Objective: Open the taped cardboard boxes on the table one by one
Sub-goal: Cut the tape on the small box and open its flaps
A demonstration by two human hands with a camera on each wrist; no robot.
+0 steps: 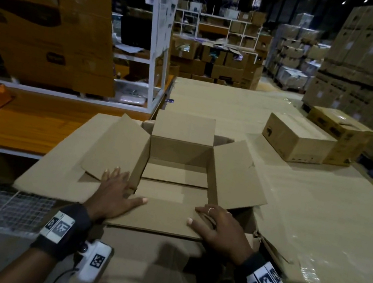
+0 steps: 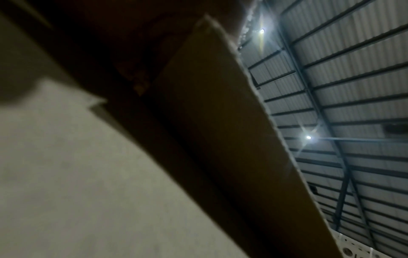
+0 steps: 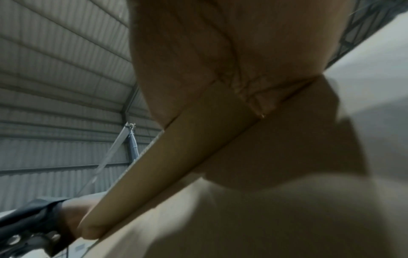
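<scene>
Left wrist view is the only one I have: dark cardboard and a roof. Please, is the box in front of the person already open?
Observer: Yes. In the head view the open box has all four flaps folded out, and I see nothing inside it.
Operator: Where are the hands?
Observer: The left hand lies flat at the near left corner, and the right hand rests on the near flap.
Operator: Are other boxes on the table?
Observer: Yes, a closed box stands far right, with a second box touching it behind.
</scene>
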